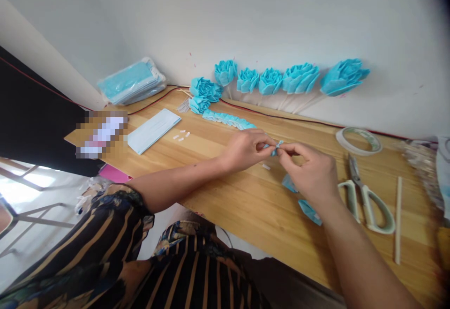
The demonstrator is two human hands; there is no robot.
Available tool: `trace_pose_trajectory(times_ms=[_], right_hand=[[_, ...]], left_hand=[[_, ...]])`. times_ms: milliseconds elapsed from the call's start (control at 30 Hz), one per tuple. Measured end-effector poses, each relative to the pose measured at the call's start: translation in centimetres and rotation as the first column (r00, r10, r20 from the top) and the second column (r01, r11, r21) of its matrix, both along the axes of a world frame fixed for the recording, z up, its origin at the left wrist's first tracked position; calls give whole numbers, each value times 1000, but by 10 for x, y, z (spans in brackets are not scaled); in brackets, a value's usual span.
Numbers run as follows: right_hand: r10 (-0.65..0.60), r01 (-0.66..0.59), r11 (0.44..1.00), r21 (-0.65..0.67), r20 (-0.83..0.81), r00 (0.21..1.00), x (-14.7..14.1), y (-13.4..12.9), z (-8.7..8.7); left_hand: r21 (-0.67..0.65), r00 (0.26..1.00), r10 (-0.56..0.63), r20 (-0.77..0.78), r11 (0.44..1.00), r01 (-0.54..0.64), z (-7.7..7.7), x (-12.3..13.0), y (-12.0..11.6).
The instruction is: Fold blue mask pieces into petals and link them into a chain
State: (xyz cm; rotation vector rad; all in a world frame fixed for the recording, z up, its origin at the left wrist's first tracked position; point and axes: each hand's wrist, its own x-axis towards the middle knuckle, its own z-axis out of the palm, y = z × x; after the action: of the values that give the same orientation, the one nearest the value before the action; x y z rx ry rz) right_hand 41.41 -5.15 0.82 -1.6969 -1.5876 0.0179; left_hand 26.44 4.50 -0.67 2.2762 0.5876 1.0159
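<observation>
Between the fingertips of my left hand (pixel 246 149) and my right hand (pixel 309 166) is a small gathered piece of blue fabric (pixel 277 148), pinched from both sides just above the table. Most of it is hidden by the fingers. Under my right hand lie folded blue fabric pieces (pixel 309 211), partly covered by the hand and wrist. Behind my left hand runs a row of overlapping blue petals (pixel 228 119). A small white strip (pixel 266 166) rests on the wood below the fingertips.
Several blue fabric flowers (pixel 270 80) on sticks lean against the wall. Scissors (pixel 362 196), a tape roll (pixel 358 141) and a white stick (pixel 398 220) lie at right. At left are a pale blue folded sheet (pixel 154 131), small white strips (pixel 181 135) and a bagged mask stack (pixel 130 81).
</observation>
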Motion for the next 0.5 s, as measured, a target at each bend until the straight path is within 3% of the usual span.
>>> trace_pose_trajectory(times_ms=[200,333,500], right_hand=[[11,-15,998,-59,-69,998,0,-1,6],[-35,24,996,-88,-136,990,7,1,9],[-63,35,992,-119,-237,970,15,4,6]], left_hand=[[-17,1000,13,-11,1000,-13,2,-1,3],[-39,995,100,-26,994,-101,6,-3,12],[-60,981,192,-13,980,-192,26,-16,36]])
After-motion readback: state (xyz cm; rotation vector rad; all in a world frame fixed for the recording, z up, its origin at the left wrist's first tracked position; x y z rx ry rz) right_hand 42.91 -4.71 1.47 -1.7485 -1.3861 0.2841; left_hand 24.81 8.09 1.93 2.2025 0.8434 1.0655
